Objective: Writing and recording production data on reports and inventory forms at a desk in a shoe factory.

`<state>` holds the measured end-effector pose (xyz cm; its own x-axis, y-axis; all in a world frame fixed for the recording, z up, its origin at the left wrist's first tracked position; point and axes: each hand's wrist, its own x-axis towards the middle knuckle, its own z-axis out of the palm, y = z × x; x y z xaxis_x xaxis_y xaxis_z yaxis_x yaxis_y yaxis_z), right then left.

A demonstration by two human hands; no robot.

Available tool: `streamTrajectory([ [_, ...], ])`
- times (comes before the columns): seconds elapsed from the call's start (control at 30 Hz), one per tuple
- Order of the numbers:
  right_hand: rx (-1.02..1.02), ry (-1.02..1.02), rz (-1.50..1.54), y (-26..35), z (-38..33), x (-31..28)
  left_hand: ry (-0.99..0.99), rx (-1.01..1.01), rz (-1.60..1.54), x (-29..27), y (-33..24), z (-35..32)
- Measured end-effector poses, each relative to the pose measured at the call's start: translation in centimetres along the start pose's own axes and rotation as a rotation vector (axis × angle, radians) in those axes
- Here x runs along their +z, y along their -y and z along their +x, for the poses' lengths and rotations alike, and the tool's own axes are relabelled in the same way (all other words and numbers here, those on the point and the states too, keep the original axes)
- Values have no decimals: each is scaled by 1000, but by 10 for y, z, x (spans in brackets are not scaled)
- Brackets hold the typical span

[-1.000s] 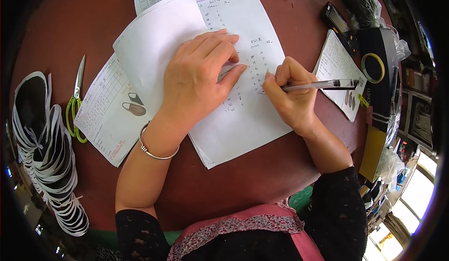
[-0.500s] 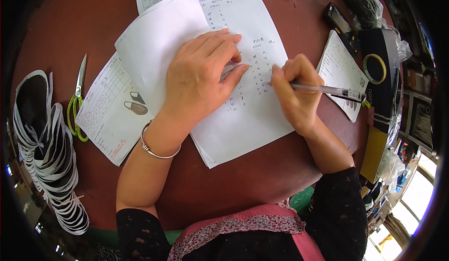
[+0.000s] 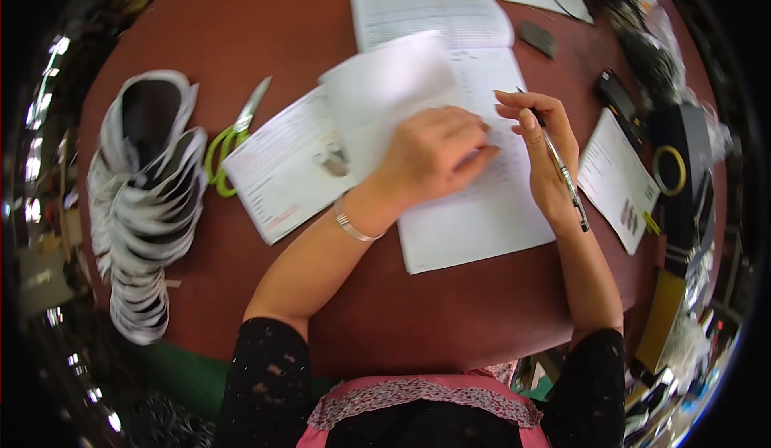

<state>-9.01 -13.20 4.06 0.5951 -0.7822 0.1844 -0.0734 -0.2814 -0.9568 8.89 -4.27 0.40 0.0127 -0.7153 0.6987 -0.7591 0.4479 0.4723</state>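
Observation:
Pinched between the thumb and fingers of my right hand (image 3: 554, 155) is a clear-barrelled pen (image 3: 565, 172). That hand is over the right edge of a white writing pad (image 3: 482, 231), with the pen's tip pointing away from me. My left hand (image 3: 438, 155) is over the middle of the pad, fingers bent and smeared by motion; whether they pinch paper is unclear. Beside it a turned-back white sheet (image 3: 385, 86) covers part of the pad and overlaps a printed form (image 3: 281, 179) showing a small picture. Handwritten columns on the pad are blurred.
Green-handled scissors (image 3: 227, 149) and a stack of dark, white-edged pieces (image 3: 157, 223) lie at left. A grey block (image 3: 537, 39) sits beyond the pad. At right are a black handheld device (image 3: 620, 101), another printed sheet (image 3: 614, 175), a tape roll (image 3: 669, 170) and a yellow box (image 3: 662, 315).
The whole view has shifted, with things appearing farther right. My right hand has turned, swinging the pen from sideways to pointing away from me. My left hand's fingers have shifted and blurred.

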Motion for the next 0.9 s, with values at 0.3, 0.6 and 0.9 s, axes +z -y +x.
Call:
streamTrajectory([
  [0.3,-44,66,-188,-5,10,54,30,276,45,-23,-58,-23],
  [0.6,-107,20,-597,-2,-12,87,-83,-366,855,-187,5,-98],
  [0.9,-120,27,-645,-3,-12,87,129,-413,954,-216,22,-106],
])
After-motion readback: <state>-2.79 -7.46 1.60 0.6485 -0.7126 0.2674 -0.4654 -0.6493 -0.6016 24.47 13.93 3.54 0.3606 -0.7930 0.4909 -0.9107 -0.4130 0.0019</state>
